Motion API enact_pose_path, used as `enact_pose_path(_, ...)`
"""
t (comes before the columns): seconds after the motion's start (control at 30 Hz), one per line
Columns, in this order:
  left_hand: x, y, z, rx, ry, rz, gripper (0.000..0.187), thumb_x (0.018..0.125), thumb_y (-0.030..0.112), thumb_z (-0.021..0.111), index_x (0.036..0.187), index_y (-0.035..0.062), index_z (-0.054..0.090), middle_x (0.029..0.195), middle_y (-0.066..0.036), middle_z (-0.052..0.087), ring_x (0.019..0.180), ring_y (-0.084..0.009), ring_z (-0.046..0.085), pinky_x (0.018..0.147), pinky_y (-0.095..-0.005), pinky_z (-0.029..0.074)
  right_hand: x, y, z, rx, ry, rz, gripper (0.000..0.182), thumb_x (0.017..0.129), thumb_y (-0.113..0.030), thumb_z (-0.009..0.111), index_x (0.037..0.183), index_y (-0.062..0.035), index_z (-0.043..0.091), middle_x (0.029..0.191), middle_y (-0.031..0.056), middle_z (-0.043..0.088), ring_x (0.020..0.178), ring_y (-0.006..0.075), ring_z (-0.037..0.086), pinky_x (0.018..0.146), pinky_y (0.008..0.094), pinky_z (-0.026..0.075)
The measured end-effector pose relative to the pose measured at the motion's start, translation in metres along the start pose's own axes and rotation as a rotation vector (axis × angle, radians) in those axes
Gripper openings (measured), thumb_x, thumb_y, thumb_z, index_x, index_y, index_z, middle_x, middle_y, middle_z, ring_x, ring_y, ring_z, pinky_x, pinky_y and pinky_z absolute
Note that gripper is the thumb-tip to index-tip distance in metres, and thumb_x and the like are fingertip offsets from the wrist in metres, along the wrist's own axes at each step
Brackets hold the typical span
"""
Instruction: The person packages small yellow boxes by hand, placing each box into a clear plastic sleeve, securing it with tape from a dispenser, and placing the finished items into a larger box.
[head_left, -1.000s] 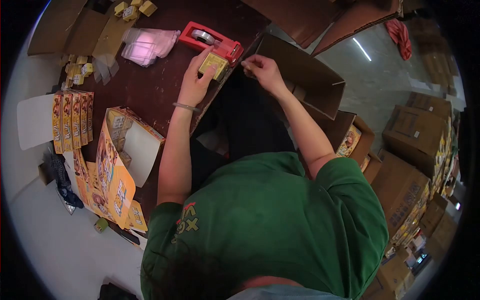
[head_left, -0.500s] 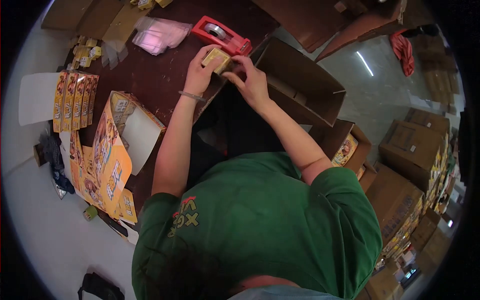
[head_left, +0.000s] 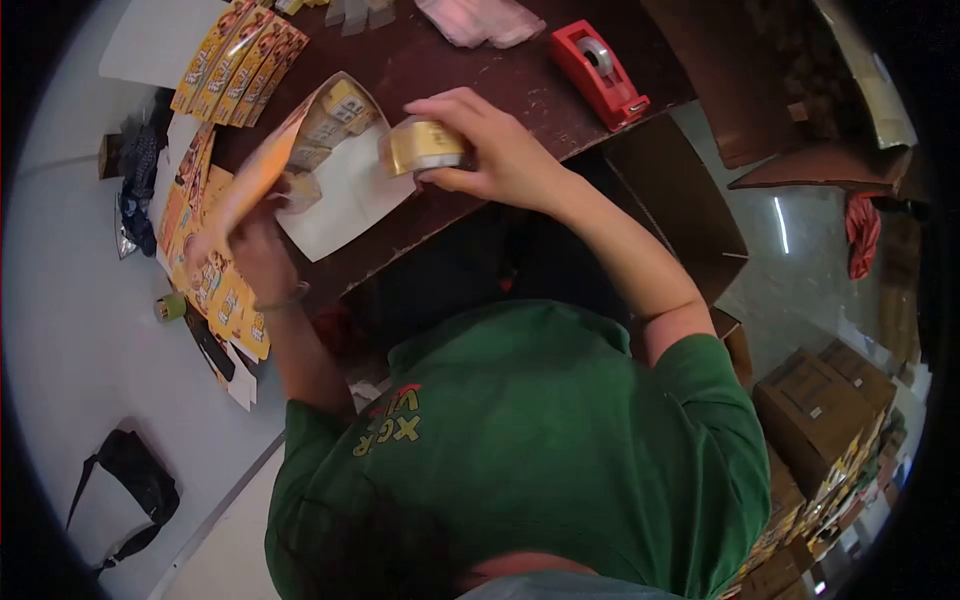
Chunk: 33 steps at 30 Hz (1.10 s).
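My right hand grips a small yellow-gold box between thumb and fingers, above the right side of an open display box. That display box has orange printed outer walls and a white inner flap. Several small pale yellow boxes sit inside it along the far wall. My left hand is at the near left of the display box, against its orange printed panel; motion blur and the panel obscure its fingers. A blurred small pack shows inside, near that hand.
A red tape dispenser and clear plastic bags lie on the dark red table. Upright orange printed boxes stand at the far left, flattened orange cartons nearer. An open brown carton is below the table's right edge.
Both hands were together on the small box by the tape dispenser. Now my right hand alone carries it left to the display box, and my left hand has moved to that box's left side. The view has turned left.
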<state>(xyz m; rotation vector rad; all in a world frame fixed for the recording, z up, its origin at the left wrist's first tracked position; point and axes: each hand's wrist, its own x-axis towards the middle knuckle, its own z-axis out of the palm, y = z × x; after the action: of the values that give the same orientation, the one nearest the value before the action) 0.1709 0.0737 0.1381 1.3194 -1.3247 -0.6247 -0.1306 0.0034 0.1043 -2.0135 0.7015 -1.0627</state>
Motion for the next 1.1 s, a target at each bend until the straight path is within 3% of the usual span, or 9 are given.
enact_pose_path(0.23,0.083,-0.068,-0.083,0.358,0.414,0.102,0.036,0.098,0.018,0.059,0.129,0.0002,0.053,0.114,-0.009,0.064,0.103,-0.0147,0.059,0.090,-0.0307,0.046,0.077,0.033,0.129,-0.223,-0.329,-0.016,0.053,0.081,-0.019,0.073,0.129,-0.0097,0.051,0.122,0.0121,0.055,0.101,0.0350,0.062,0.084,0.0431,0.052)
enact_pose_path(0.4,0.049,-0.188,-0.065,-0.472,0.153,-0.393,0.055,0.102,0.037,0.049,0.145,0.0051,0.036,0.141,-0.006,0.047,0.129,-0.0208,0.046,0.108,-0.0339,0.035,0.076,0.052,0.179,-0.093,-0.102,-0.033,0.053,0.083,-0.012,0.070,0.132,-0.0131,0.051,0.135,0.0146,0.049,0.102,0.0354,0.063,0.084,0.0441,0.052)
enact_pose_path(0.53,0.041,-0.152,-0.048,-0.506,0.226,-0.449,0.061,0.102,0.036,0.050,0.150,0.0044,0.028,0.146,-0.007,0.041,0.134,-0.0206,0.039,0.110,-0.0339,0.034,0.067,0.049,0.189,-0.145,-0.138,0.008,0.053,0.084,-0.008,0.067,0.133,-0.0156,0.051,0.140,0.0172,0.046,0.098,0.0367,0.065,0.082,0.0431,0.054)
enact_pose_path(0.67,0.035,-0.150,-0.057,-0.375,0.093,-0.399,0.065,0.100,0.041,0.050,0.149,0.0036,0.029,0.145,-0.012,0.043,0.133,-0.0249,0.041,0.109,-0.0404,0.036,0.065,0.035,0.155,-0.188,-0.010,-0.086,0.051,0.080,-0.004,0.069,0.128,-0.0140,0.055,0.141,0.0163,0.046,0.105,0.0362,0.063,0.086,0.0437,0.053)
enact_pose_path(0.73,0.014,-0.141,-0.063,-0.330,0.127,-0.403,0.062,0.100,0.038,0.051,0.147,0.0026,0.031,0.142,-0.013,0.045,0.130,-0.0248,0.043,0.106,-0.0393,0.038,0.081,0.064,0.110,-0.223,0.238,-0.200,0.020,0.081,-0.009,0.067,0.100,-0.0101,0.065,0.114,0.0098,0.064,0.102,0.0339,0.062,0.082,0.0401,0.053)
enact_pose_path(0.83,-0.031,-0.133,-0.077,-0.206,0.217,-0.408,0.058,0.099,0.033,0.052,0.145,0.0010,0.034,0.137,-0.014,0.048,0.126,-0.0247,0.047,0.102,-0.0376,0.041,0.110,0.130,0.018,-0.725,0.550,0.072,0.029,0.080,-0.027,0.072,0.098,-0.0045,0.068,0.106,0.0139,0.065,0.102,0.0338,0.058,0.086,0.0460,0.046)
enact_pose_path(0.9,-0.064,-0.142,-0.074,-0.040,0.283,-0.405,0.055,0.099,0.030,0.053,0.143,0.0000,0.036,0.134,-0.015,0.050,0.123,-0.0246,0.050,0.099,-0.0366,0.044,0.117,0.168,-0.021,-1.103,0.470,0.554,0.044,0.076,-0.038,0.075,0.101,-0.0033,0.067,0.109,0.0156,0.064,0.107,0.0335,0.056,0.088,0.0476,0.045)
enact_pose_path(0.97,-0.097,-0.152,-0.058,0.146,0.312,-0.401,0.053,0.099,0.026,0.054,0.141,-0.0010,0.038,0.132,-0.015,0.052,0.120,-0.0245,0.052,0.096,-0.0355,0.046,0.119,0.193,-0.044,-0.952,0.280,0.753,0.053,0.073,-0.047,0.077,0.102,-0.0038,0.067,0.110,0.0148,0.064,0.107,0.0325,0.056,0.089,0.0480,0.045)
enact_pose_path(1.1,-0.144,-0.129,-0.011,0.235,0.083,-0.355,0.048,0.098,0.020,0.055,0.138,-0.0031,0.042,0.126,-0.017,0.057,0.114,-0.0243,0.057,0.090,-0.0333,0.050,0.118,0.181,-0.056,-0.908,0.453,0.478,0.031,0.082,-0.031,0.074,0.098,-0.0055,0.067,0.102,0.0124,0.067,0.096,0.0297,0.062,0.083,0.0397,0.049)
